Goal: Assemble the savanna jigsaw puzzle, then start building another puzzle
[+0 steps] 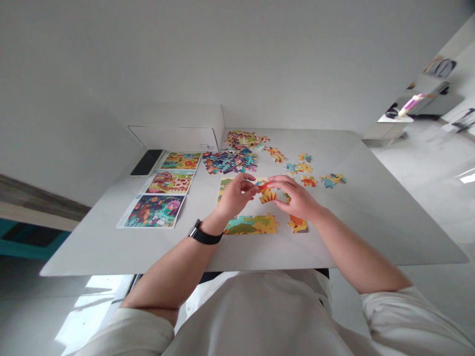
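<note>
My left hand, with a black watch on its wrist, pinches a red-orange puzzle piece by its left side. At that piece's right side are the closed fingertips of my right hand. Just below it lies a yellow-orange puzzle piece with a spiky pattern. A partly joined puzzle surrounds the hands. Its bottom strip shows green and blue, and an orange animal piece lies at the lower right. My hands and forearms cover some of the puzzle.
Three picture sheets lie at left beside a dark phone. A white box stands against the wall. Behind the puzzle are a purple-blue heap of pieces and a yellow-red heap. Loose pieces lie at right.
</note>
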The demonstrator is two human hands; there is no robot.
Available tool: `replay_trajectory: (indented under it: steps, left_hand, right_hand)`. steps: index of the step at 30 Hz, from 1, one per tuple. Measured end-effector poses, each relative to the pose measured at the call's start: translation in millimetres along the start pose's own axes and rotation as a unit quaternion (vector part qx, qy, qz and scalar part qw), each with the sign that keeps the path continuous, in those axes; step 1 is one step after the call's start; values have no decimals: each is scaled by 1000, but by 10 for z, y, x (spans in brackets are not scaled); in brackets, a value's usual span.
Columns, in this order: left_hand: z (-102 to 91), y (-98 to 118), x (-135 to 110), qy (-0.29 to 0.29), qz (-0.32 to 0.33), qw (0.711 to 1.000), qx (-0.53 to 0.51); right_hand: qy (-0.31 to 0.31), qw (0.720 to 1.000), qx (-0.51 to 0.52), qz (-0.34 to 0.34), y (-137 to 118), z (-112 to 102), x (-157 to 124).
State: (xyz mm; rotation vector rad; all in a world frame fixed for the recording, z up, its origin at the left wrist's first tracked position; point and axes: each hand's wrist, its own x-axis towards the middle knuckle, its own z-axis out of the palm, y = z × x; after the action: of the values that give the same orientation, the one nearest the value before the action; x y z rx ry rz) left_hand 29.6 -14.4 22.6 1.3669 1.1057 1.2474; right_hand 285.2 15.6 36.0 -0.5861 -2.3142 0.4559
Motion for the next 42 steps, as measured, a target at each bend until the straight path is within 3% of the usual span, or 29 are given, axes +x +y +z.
replay_trajectory:
  steps: [7, 12, 15, 22, 33, 42]
  left_hand:
    - [-25, -85, -14, 19, 72, 985, 156]
    - [-38, -39, -77, -30, 227, 920, 319]
    - [-15, -9, -106, -45, 269, 891, 363]
    - [86, 22, -203, -86, 263, 880, 386]
    - [168, 13, -277, -285, 264, 832, 395]
    - [186, 6, -208, -337, 262, 840, 334]
  right_hand:
    - [-15, 997, -69, -14, 84, -29, -32]
    - [-7, 997, -75, -14, 103, -75, -29]
    - [-7, 997, -80, -15, 82, -106, -30]
    - [-6, 995, -96, 13, -63, -190, -274]
    - [22, 992, -100, 71, -275, -76, -1035]
    - [-5, 988, -113, 101, -279, 51, -1149]
